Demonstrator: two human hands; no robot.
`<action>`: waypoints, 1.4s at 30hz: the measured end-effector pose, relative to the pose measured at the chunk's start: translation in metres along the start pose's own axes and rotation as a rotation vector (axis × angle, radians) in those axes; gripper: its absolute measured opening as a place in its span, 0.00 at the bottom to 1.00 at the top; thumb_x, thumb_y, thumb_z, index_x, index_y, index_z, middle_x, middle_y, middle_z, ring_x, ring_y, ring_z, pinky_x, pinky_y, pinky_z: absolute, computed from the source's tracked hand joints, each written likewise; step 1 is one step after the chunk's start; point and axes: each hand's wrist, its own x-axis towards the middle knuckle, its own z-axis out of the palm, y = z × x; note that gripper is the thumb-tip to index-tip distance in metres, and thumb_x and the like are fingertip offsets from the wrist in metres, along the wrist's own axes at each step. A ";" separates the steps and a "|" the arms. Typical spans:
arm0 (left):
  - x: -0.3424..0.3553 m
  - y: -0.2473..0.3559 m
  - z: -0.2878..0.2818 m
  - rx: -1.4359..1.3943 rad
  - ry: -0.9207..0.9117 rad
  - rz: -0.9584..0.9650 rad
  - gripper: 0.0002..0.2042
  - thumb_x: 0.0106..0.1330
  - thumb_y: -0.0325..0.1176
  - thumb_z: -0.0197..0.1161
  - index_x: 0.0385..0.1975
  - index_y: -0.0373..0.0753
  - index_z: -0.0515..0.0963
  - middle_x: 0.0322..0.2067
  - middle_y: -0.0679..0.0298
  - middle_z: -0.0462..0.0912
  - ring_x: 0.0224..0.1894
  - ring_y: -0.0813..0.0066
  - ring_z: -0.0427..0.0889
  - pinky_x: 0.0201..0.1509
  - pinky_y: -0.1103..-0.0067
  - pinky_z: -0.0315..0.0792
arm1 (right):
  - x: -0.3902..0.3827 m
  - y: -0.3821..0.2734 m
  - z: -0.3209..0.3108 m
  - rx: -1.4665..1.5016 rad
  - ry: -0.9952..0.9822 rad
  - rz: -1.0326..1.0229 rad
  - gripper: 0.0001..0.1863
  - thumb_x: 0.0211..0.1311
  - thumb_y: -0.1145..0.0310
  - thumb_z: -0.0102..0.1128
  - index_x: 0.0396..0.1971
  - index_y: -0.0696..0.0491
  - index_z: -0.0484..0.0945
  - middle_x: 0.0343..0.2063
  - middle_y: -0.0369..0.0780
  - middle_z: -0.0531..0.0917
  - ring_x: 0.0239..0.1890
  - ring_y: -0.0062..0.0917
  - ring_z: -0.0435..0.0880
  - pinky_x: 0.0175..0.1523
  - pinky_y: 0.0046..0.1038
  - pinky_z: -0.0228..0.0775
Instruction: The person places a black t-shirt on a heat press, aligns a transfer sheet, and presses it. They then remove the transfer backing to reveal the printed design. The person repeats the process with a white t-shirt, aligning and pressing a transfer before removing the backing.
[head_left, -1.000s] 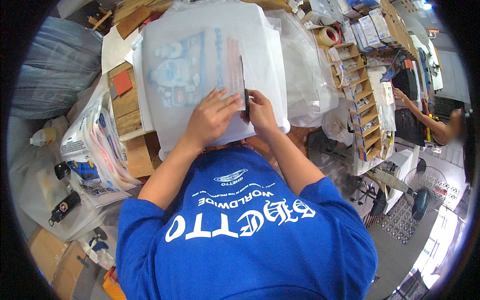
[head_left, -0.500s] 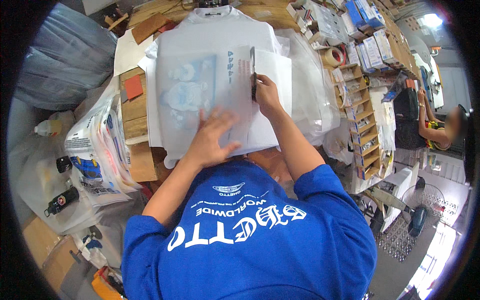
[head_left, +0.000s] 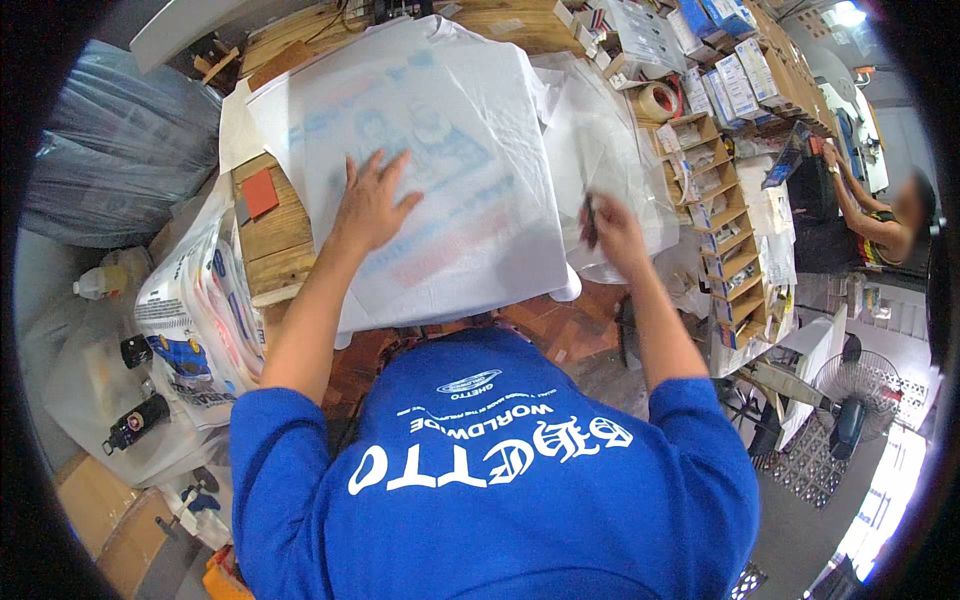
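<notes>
A white T-shirt (head_left: 541, 92) lies on the wooden table, mostly hidden under a large, pale translucent sheet (head_left: 480, 225). Blue figures and reddish lettering show faintly through the sheet, which sits at a slant. My left hand (head_left: 372, 203) rests on its left part with fingers spread and nothing in them. Off the sheet's right edge, my right hand (head_left: 615, 236) is closed around a small dark object (head_left: 588, 215), whose kind I cannot make out. Beside that hand is crumpled clear plastic (head_left: 600, 130).
A red-orange square (head_left: 260, 193) lies on the planks at left, above a stack of printed plastic bags (head_left: 190, 310). At right stand a cardboard compartment rack (head_left: 728, 240), a tape roll (head_left: 657, 101) and boxes (head_left: 745, 80). Farther right are a fan (head_left: 850, 400) and another person (head_left: 880, 225).
The translucent sheet has turned to a slant and covers more of the shirt, including its collar. My left hand has moved up and left. My right hand has moved right and down with the dark object.
</notes>
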 end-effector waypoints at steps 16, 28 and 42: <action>0.008 0.046 0.017 -0.151 0.122 0.491 0.22 0.54 0.36 0.76 0.48 0.39 0.78 0.56 0.57 0.79 0.69 0.53 0.69 0.78 0.52 0.53 | -0.138 0.051 0.112 0.344 -0.101 0.314 0.23 0.74 0.65 0.58 0.64 0.55 0.70 0.35 0.38 0.80 0.30 0.21 0.82 0.31 0.23 0.75; -0.021 0.097 0.065 -0.340 0.140 0.372 0.19 0.52 0.29 0.74 0.42 0.37 0.74 0.52 0.54 0.78 0.67 0.52 0.71 0.76 0.53 0.56 | -0.133 0.028 0.122 0.283 -0.071 0.327 0.27 0.71 0.59 0.63 0.63 0.56 0.70 0.31 0.36 0.79 0.26 0.17 0.79 0.28 0.21 0.71; -0.023 0.100 0.063 -0.288 0.195 0.466 0.13 0.56 0.26 0.70 0.42 0.37 0.82 0.50 0.58 0.84 0.65 0.56 0.75 0.75 0.53 0.58 | -0.141 0.027 0.127 0.170 -0.013 0.378 0.26 0.71 0.59 0.63 0.61 0.57 0.72 0.24 0.36 0.79 0.19 0.17 0.76 0.22 0.22 0.65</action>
